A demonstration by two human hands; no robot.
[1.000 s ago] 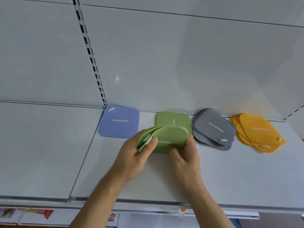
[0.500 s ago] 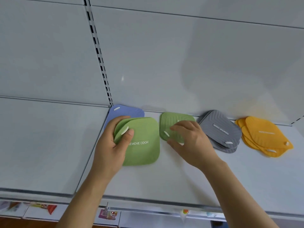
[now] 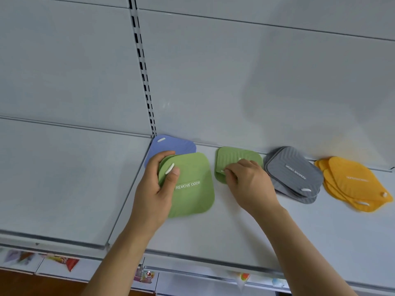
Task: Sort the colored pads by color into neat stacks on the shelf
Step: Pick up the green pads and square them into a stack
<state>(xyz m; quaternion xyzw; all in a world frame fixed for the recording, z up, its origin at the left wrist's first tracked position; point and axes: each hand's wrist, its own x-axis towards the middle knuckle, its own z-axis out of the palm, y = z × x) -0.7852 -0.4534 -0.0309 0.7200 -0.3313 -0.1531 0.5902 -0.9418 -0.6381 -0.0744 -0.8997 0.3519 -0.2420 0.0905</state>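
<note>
Nearest the front edge of the shelf [image 3: 213,236], the left hand [image 3: 157,189] grips a small sheaf of green pads [image 3: 190,184], thumb on top beside the white hanging slot and fingers curled round the far edge; the top one reads "REMOVE ODOR", and I judge two or three pads are in the grip, though the layers are hard to count. Just right of that sheaf, the right hand [image 3: 248,180] pinches the near corner of a lone green pad [image 3: 237,159] lying flat on the shelf. Behind the sheaf, partly hidden by it, a blue pad [image 3: 173,144] lies by the slotted upright [image 3: 145,82]. Right of the lone green pad sits a grey stack [image 3: 295,171], fanned and skewed, and beyond it an orange stack [image 3: 352,180], also splayed. So the colours look grouped already. What seems left is uniting the greens into one pile, then squaring the grey and orange stacks, which are not yet neat.
</note>
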